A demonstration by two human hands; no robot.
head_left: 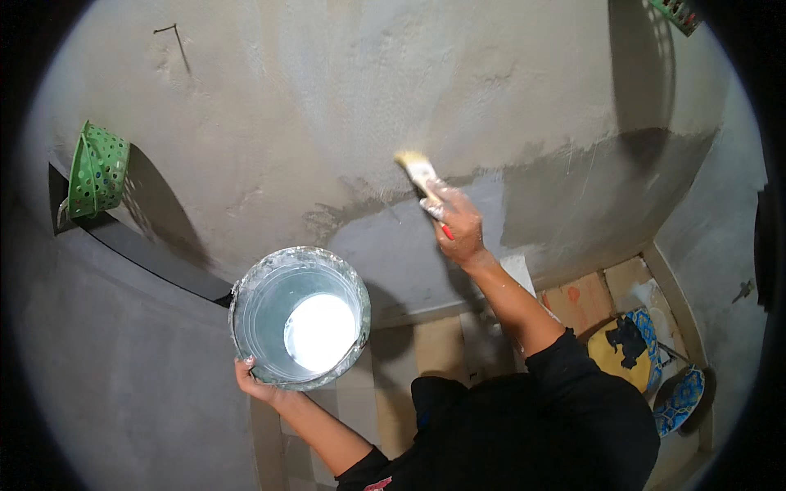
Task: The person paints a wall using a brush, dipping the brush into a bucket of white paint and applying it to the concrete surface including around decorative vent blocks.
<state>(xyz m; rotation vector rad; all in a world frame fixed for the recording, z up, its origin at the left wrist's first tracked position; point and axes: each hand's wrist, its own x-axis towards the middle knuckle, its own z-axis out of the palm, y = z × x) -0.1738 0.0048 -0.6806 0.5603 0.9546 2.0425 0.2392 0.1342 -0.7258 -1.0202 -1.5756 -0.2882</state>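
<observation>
My right hand [457, 225] is closed round the handle of a paintbrush [422, 170], whose pale yellow bristles are against or very near the wall [327, 106]. White smears mark the fingers. Below and to the left, my left hand [255, 380] grips a bucket [266, 327] by its lower rim; most of those fingers are hidden behind it. White liquid [321, 334] shines brightly at the bottom of the bucket. Under the brush, a darker, wet-looking band [557, 209] with a ragged upper edge runs along the lower wall.
A green perforated basket [98, 170] hangs at the left, and part of another green basket [678, 12] shows at the upper right. On the tiled floor [438, 348], a yellow and blue item [626, 352] and a blue patterned one [679, 401] lie at the right. A bent nail [173, 37] sticks out upper left.
</observation>
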